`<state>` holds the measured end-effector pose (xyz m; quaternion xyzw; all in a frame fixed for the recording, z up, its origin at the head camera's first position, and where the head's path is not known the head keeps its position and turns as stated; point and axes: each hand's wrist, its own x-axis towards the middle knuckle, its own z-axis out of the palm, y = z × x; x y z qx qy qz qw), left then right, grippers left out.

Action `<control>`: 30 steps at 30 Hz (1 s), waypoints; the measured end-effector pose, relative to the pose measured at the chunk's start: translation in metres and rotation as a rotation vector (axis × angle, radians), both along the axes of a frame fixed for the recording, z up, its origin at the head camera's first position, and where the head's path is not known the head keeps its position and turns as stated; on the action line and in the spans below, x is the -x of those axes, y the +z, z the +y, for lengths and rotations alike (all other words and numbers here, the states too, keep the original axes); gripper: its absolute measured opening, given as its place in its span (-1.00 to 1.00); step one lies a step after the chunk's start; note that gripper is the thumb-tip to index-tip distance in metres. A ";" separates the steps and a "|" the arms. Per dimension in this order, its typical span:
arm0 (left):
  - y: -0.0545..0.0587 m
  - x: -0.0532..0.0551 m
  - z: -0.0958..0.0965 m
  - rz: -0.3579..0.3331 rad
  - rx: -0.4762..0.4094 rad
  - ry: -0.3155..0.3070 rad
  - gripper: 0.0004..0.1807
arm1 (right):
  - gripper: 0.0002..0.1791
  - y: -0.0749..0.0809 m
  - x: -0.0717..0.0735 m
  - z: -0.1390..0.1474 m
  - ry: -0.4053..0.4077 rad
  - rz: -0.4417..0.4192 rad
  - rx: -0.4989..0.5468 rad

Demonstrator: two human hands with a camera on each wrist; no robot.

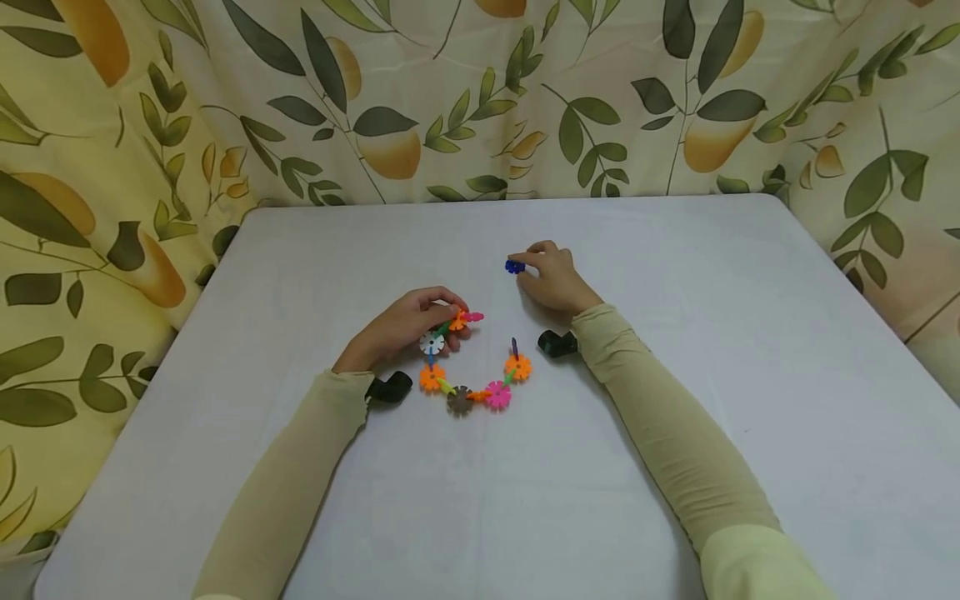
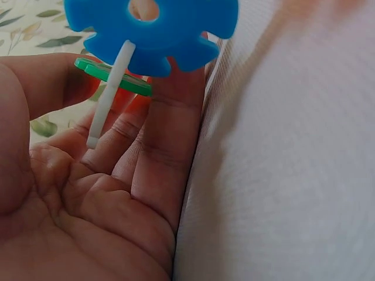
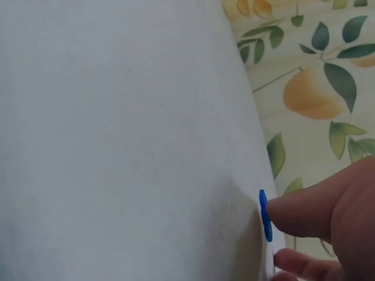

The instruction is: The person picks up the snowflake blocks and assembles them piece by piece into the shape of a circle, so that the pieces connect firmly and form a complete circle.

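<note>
A chain of notched plastic discs curves in an open arc on the table. My left hand [image 1: 408, 327] pinches its upper left end, at an orange disc [image 1: 458, 322] that has a pink disc [image 1: 474, 317] joined to it. Close to the palm in the left wrist view are a blue disc [image 2: 170, 41], a white disc [image 2: 105, 108] seen edge-on and a green disc [image 2: 114, 77]. Farther back, my right hand [image 1: 553, 279] holds a dark blue notched disc [image 1: 514, 267] between thumb and fingers, apart from the chain. That blue disc [image 3: 265, 215] appears edge-on in the right wrist view.
The chain's other end, with an orange disc [image 1: 517, 367] and a purple disc [image 1: 515, 347], lies nearer the right wrist. Black wrist cameras sit below the left wrist [image 1: 392, 387] and right wrist [image 1: 558, 343]. A leaf-and-fruit curtain [image 1: 465, 100] hangs behind the white table [image 1: 480, 517].
</note>
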<state>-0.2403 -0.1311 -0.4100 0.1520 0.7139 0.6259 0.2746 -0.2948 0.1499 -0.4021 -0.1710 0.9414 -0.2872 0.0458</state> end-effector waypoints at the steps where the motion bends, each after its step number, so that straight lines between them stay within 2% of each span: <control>1: 0.000 0.000 0.000 -0.002 0.002 0.000 -0.73 | -0.48 0.000 0.000 0.000 -0.005 -0.001 0.003; 11: 0.003 -0.002 0.000 -0.006 -0.015 -0.011 -0.74 | -0.63 0.001 -0.003 -0.002 -0.080 -0.014 0.097; 15: 0.003 -0.001 0.001 -0.021 -0.024 -0.022 -0.76 | -0.69 0.003 -0.004 -0.001 -0.068 -0.041 0.103; 20: 0.003 -0.001 0.000 -0.036 -0.021 -0.027 -0.77 | -0.65 0.007 -0.005 0.003 -0.034 -0.090 0.114; 26: 0.004 -0.001 -0.002 -0.022 0.002 -0.038 -0.73 | -0.74 0.010 -0.008 0.011 -0.040 -0.093 0.135; 30: 0.005 -0.002 -0.001 -0.022 0.005 -0.048 -0.72 | -0.81 0.012 -0.011 0.015 -0.058 -0.123 0.158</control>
